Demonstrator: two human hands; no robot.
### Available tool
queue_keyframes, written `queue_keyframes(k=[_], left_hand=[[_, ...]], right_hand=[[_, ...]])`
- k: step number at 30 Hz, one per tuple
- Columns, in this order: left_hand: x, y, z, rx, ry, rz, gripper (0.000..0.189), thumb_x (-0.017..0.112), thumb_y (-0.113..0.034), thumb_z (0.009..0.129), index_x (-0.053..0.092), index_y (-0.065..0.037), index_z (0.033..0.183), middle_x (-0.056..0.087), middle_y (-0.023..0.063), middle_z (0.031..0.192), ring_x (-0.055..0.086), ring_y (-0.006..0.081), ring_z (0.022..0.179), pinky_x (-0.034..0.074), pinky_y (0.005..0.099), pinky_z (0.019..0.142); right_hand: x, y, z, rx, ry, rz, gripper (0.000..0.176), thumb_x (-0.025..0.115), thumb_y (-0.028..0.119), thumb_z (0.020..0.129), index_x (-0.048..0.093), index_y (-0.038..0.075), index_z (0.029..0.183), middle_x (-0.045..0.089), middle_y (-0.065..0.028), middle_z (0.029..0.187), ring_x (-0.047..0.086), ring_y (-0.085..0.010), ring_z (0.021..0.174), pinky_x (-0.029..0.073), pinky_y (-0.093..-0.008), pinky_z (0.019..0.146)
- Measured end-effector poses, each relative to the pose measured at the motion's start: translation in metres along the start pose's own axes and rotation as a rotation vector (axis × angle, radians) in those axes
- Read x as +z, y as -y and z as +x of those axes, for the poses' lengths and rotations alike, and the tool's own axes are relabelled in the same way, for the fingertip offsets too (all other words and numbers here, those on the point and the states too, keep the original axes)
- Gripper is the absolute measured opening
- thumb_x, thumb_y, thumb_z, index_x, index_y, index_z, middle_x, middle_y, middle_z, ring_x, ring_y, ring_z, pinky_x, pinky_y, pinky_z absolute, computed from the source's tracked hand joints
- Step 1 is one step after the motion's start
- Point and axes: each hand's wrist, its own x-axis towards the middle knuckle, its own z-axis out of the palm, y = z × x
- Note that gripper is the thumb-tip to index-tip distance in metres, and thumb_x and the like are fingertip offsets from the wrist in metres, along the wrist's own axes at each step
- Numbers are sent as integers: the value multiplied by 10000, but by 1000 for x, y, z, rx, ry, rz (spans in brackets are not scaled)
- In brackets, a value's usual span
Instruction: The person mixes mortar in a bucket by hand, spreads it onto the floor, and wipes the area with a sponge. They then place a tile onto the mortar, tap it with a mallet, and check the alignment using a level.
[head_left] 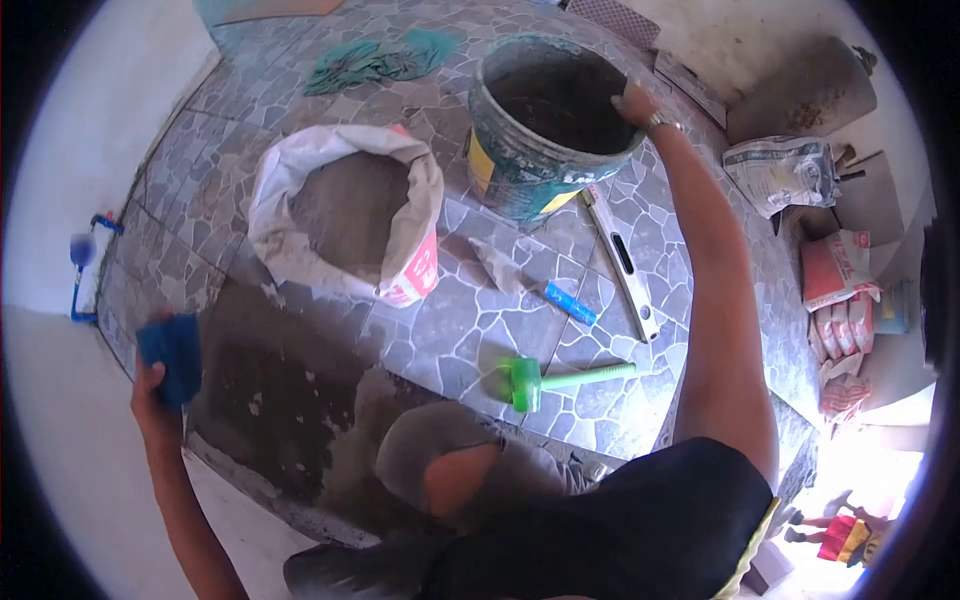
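At the left, my left hand (pixel 150 388) is closed on a blue block-like object (pixel 172 358), held near the wall over the floor's edge. My right hand (pixel 637 103) grips the right rim of a large dirty green bucket (pixel 550 180), which has a dark inside. Left of the bucket stands an open white and red sack (pixel 425 220) of grey powder. A trowel with a blue handle (pixel 570 303), a level (pixel 622 265) and a green mallet (pixel 527 384) lie on the patterned tiles. Below the sack is a dark bare patch of floor (pixel 260 400).
A green cloth (pixel 380 62) lies at the back. Along the right wall are a grey-white bag (pixel 785 172), a red and white bag (pixel 838 268) and boards. Blue pipes (pixel 76 290) stick out at the left wall. Another person (pixel 845 535) is at the lower right.
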Motion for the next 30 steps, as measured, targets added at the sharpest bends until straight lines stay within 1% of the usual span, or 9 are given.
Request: queue_keyframes(k=[5,8,10,13,17,20,22,27,30], left_hand=[[264,-106,138,471,485,373,795,622,-240,722,390,-2,1444,407,128,1472,425,255,1326,330,374,1106],[404,-85,247,736,805,575,561,726,-269,772,543,-4,1232,506,127,1284,512,237,1220,461,354,962],[501,-65,304,482,1042,806,471,743,-246,757,599,-31,1151,633,117,1090,618,271,1012,510,380,852],[600,12,382,669,1091,1432,460,741,-237,758,641,-39,1161,669,181,1125,646,323,1026,526,424,832],[626,141,427,747,946,1617,508,735,-261,796,620,-64,1249,617,203,1260,630,343,1105,521,440,906],[620,166,413,499,1282,1707,495,706,-259,831,604,-62,1273,590,187,1306,633,301,1079,559,433,835],[616,100,367,196,1576,1936,487,670,-256,857,585,-72,1300,578,169,1325,628,275,1072,572,423,796],[605,61,374,-172,1314,1100,448,605,-230,856,566,-133,1292,620,103,1179,623,239,988,569,405,686],[575,35,368,-451,1224,188,357,615,-181,770,596,-142,1124,612,87,1042,609,244,951,545,458,758]], right_hand=[[-10,-2,-9,4,69,243,409,545,303,876,564,-29,1116,637,-313,1084,606,-467,1071,479,-530,921],[13,-15,2,-183,97,-9,367,563,280,870,591,-21,1077,655,-296,1017,632,-457,999,504,-525,882],[-15,9,-13,102,87,213,365,579,271,859,587,-5,1098,653,-288,1076,633,-445,1022,506,-525,891],[-26,19,-15,202,144,230,358,571,248,850,583,6,1112,661,-276,1076,636,-444,1025,510,-518,893],[-51,30,-20,288,169,267,375,542,205,828,559,10,1147,664,-279,1057,633,-459,1017,510,-524,881],[-47,29,-23,321,200,309,351,563,219,836,578,33,1134,676,-259,1060,645,-442,1020,517,-510,886],[-43,26,-21,310,181,325,358,570,222,835,574,31,1137,674,-259,1073,643,-437,1031,517,-508,886],[-21,16,-15,178,119,253,370,583,256,851,572,14,1131,669,-258,1063,648,-427,1010,524,-499,867],[-6,6,-14,29,46,209,344,577,266,873,593,5,1097,668,-252,1032,653,-424,976,527,-504,836]])
